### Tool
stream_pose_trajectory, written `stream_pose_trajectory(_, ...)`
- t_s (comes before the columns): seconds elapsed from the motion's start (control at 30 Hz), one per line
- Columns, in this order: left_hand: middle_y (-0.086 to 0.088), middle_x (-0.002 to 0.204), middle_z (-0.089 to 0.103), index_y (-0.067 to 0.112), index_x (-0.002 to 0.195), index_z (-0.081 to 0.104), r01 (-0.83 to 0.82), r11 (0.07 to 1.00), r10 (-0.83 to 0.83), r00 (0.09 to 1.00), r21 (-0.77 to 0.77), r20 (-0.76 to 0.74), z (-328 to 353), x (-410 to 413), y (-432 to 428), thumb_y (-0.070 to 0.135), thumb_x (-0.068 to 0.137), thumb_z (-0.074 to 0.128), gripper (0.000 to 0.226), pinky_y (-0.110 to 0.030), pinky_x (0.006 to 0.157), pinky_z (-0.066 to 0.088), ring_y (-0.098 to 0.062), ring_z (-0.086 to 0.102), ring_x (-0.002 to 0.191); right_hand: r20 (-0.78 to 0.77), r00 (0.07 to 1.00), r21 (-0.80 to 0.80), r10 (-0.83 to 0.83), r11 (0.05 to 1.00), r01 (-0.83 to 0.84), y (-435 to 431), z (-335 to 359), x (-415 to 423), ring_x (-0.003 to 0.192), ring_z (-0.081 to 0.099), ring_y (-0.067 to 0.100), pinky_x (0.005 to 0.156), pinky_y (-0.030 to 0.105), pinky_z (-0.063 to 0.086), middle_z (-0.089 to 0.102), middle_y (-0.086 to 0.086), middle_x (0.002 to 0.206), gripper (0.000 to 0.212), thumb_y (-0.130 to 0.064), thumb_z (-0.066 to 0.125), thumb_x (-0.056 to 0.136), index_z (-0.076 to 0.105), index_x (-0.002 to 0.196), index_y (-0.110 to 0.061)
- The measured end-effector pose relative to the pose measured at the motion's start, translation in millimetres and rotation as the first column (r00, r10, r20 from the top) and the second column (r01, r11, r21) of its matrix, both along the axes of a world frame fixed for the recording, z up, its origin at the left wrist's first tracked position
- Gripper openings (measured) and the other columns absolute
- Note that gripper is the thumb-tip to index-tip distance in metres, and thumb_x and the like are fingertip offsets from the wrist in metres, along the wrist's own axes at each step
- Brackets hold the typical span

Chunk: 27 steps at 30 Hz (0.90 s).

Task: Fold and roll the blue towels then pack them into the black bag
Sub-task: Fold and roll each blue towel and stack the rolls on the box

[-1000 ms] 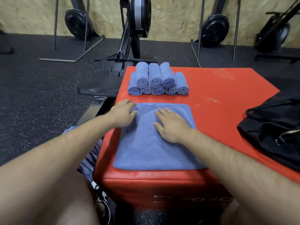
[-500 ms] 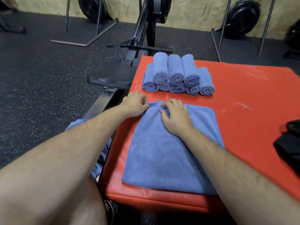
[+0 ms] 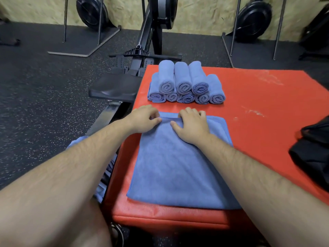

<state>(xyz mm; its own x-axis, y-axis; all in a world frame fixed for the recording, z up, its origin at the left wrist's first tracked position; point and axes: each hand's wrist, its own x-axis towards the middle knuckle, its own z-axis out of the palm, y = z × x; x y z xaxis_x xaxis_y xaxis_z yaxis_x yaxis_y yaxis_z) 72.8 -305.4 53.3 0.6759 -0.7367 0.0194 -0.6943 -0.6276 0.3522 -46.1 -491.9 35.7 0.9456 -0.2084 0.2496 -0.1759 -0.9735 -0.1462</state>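
1. Head view: the left grip has its fingers curled in and pinches the far left edge of the flat blue towel, thumb against fingertips with cloth between them.
2. The right grip lies just beside the left one on the same far edge. Its fingers are bent over the hem and curl round it, and the thumb lies stretched on the cloth toward the left grip.
3. Between the two grips the towel's far edge stands up as a narrow ridge.
4. From both grips the towel runs back toward the person, folded to a rectangle. It lies flat on the red desk and reaches its near rim.
5. Beyond the grips, near but apart from them, is a stack of rolled towels: three rolls on top of a lower row, spiral ends facing the person.
6. Well off to the right of the right grip, the black bag lies slumped at the desk's right side, cut off by the picture edge.
7. Left of the left grip, past the desk's edge, is a black rowing-machine seat above the speckled floor.
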Motion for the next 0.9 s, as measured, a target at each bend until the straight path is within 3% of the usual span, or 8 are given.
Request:
stream_pose_trajectory(0.17, 0.004, 0.086, 0.059, 0.023, 0.079, 0.055, -0.046, 0.998, 0.045, 0.998, -0.030, -0.049, 4.6, 1.9, 2.5, 0.039, 0.080, 0.054, 0.016, -0.036, 0.081, 0.046, -0.024, 0.055, 0.088, -0.075, 0.995, 0.009, -0.064, 0.998, 0.065, -62.1, 8.0, -28.3, 0.099, 0.055, 0.025, 0.087, 0.042, 0.031, 0.056, -0.001, 0.097, 0.035, -0.058, 0.049, 0.088, 0.056, 0.095, -0.024)
stream_pose_trajectory(0.27, 0.009, 0.072, 0.058, 0.024, 0.070, 0.053, -0.072, 0.994, 0.066, 0.994, -0.079, -0.082, 3.2, 7.5, 3.4, 0.036, 0.069, 0.045, 0.014, -0.034, 0.072, 0.044, -0.026, 0.056, 0.082, -0.071, 0.996, 0.163, -0.055, 0.984, 0.065, -90.1, 12.1, -45.1, 0.098, 0.056, 0.028, 0.084, 0.040, 0.036, 0.057, 0.001, 0.095, 0.028, -0.050, 0.047, 0.085, 0.054, 0.089, -0.023)
stream_pose_trajectory(0.4, 0.010, 0.075, 0.057, 0.027, 0.079, 0.049, -0.045, 0.991, 0.042, 0.999, -0.123, -0.027, 2.1, 10.4, 1.4, 0.035, 0.074, 0.044, 0.011, -0.036, 0.076, 0.042, -0.024, 0.052, 0.083, -0.003, 1.000, 0.309, 0.012, 0.951, -0.010, -104.6, 16.4, -65.1, 0.083, 0.054, 0.028, 0.069, 0.033, 0.034, 0.055, 0.001, 0.083, 0.016, -0.029, 0.061, 0.091, 0.051, 0.084, -0.018)
stream_pose_trajectory(0.57, 0.002, 0.081, 0.062, 0.021, 0.088, 0.052, -0.097, 0.977, 0.101, 0.995, -0.187, 0.010, -3.4, 11.1, -4.0, 0.021, 0.089, 0.055, 0.003, -0.039, 0.074, 0.045, -0.027, 0.056, 0.084, -0.063, 0.995, 0.422, -0.078, 0.901, 0.098, -120.0, 20.5, -72.2, 0.080, 0.055, 0.021, 0.068, 0.031, 0.035, 0.063, 0.000, 0.086, 0.015, -0.028, 0.064, 0.093, 0.057, 0.091, -0.016)
stream_pose_trajectory(0.77, 0.000, 0.082, 0.064, 0.020, 0.092, 0.055, -0.166, 0.965, 0.173, 0.985, -0.202, 0.016, -9.2, 12.5, -13.1, 0.019, 0.092, 0.058, 0.003, -0.035, 0.069, 0.042, -0.027, 0.057, 0.079, -0.090, 0.975, 0.401, -0.205, 0.888, 0.224, -128.2, 18.8, -60.5, 0.093, 0.059, 0.028, 0.072, 0.032, 0.037, 0.065, 0.003, 0.095, 0.008, -0.026, 0.059, 0.096, 0.057, 0.095, -0.018)
stream_pose_trajectory(0.9, 0.005, 0.087, 0.062, 0.020, 0.101, 0.065, -0.141, 0.984, 0.145, 0.989, -0.110, 0.031, -9.7, 15.6, -15.6, 0.023, 0.091, 0.061, 0.012, -0.031, 0.073, 0.043, -0.020, 0.056, 0.082, -0.118, 0.970, 0.341, -0.211, 0.909, 0.239, -126.0, 16.4, -54.4, 0.103, 0.059, 0.031, 0.077, 0.032, 0.039, 0.066, 0.011, 0.108, 0.019, -0.026, 0.060, 0.095, 0.060, 0.108, -0.012)
